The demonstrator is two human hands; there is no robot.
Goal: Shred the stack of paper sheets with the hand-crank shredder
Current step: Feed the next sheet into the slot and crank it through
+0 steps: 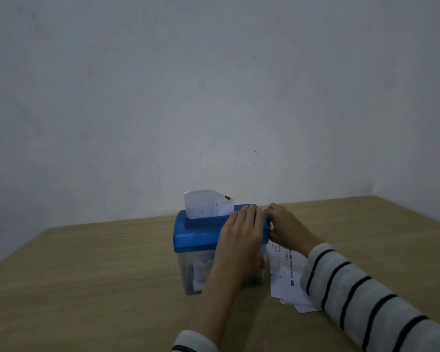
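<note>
One sheet (208,205) is standing in shredder (201,232) slot; L hand (241,235) is pressing flat on lid, R hand (287,228) at crank side, grip unclear; stack (286,278) is lying beside.

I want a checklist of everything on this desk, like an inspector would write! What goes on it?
Surface: wooden table, bare apart from the job's things.
Job's things: shredder with a blue lid and a clear bin; a sheet of paper stands upright in its slot; white shreds show in the bin; a stack of printed sheets lies on the table to its right.
Clutter: nothing seen.
Grippers: left hand rests flat on the lid; right hand is at the shredder's right end, where a crank would be, though the crank itself is hidden. Both sleeves are striped.
Cables: nothing seen.
Surroundings: plain pale wall with a few small marks.
</note>
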